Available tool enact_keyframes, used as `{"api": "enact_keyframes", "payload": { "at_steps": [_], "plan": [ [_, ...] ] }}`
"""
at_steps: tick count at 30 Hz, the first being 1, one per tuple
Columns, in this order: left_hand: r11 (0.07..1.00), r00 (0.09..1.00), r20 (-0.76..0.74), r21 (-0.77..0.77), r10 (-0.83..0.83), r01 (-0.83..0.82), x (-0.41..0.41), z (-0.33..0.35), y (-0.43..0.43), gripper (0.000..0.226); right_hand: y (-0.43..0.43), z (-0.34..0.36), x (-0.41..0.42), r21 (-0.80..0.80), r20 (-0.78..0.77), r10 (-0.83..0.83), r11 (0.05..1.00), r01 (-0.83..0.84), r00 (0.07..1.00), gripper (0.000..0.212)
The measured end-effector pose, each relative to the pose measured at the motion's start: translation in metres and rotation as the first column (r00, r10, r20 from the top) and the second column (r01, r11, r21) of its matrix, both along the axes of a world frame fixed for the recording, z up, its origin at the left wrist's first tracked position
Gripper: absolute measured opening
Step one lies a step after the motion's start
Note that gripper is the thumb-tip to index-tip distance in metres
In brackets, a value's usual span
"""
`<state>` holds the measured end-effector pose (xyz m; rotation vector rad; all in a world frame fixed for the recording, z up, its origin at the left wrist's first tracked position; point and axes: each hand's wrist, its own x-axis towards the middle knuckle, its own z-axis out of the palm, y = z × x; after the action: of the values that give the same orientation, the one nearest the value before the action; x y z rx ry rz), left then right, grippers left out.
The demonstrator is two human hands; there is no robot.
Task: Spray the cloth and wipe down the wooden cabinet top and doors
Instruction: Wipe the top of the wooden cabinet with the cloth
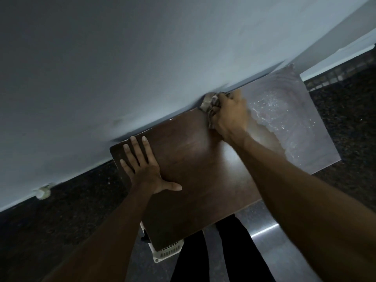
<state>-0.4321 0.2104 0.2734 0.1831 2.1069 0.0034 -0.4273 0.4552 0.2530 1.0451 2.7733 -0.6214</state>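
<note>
The cloth (209, 102), a small crumpled rag, sits at about 1 o'clock on the wooden cabinet top (193, 159), against the rear edge where it meets the wall (122, 68). The right grip (230, 115) is clenched round it, bunching it. The left grip (142, 165) lies released, fingers straight, pressed flat near the 9 o'clock corner. The rag looks soft, light and limp, so a bunched handful under palm pressure should serve best. A pale, droplet-speckled film covers the top toward 3 o'clock, probably not yet wiped.
</note>
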Motion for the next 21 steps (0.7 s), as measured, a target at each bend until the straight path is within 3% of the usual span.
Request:
{"api": "enact_keyframes", "payload": {
  "at_steps": [2, 5, 9, 15, 21],
  "plan": [
    [1.000, 1.000, 0.000, -0.002, -0.003, 0.003, 0.000, 0.001, 0.000, 0.183, -0.033, 0.000, -0.001, -0.123, -0.058, 0.083, 0.988, -0.090, 0.995, 0.034],
    [1.000, 1.000, 0.009, -0.008, -0.002, 0.002, 0.001, 0.002, 0.001, 0.183, -0.092, 0.013, -0.003, -0.173, -0.041, 0.261, 0.949, -0.264, 0.965, 0.038],
    [0.999, 0.999, 0.029, -0.041, -0.017, 0.018, 0.000, 0.002, 0.002, 0.180, -0.120, 0.019, -0.007, -0.199, 0.014, 0.369, 0.912, -0.359, 0.929, 0.044],
    [1.000, 1.000, 0.022, -0.004, -0.005, 0.005, 0.001, 0.005, 0.005, 0.182, -0.043, -0.002, 0.010, -0.100, -0.083, 0.214, 0.970, -0.222, 0.973, 0.042],
    [1.000, 0.999, 0.046, 0.001, 0.011, -0.011, 0.000, 0.005, 0.005, 0.183, 0.073, -0.007, 0.028, 0.044, -0.019, 0.001, 0.999, 0.000, 1.000, 0.042]
  ]
}}
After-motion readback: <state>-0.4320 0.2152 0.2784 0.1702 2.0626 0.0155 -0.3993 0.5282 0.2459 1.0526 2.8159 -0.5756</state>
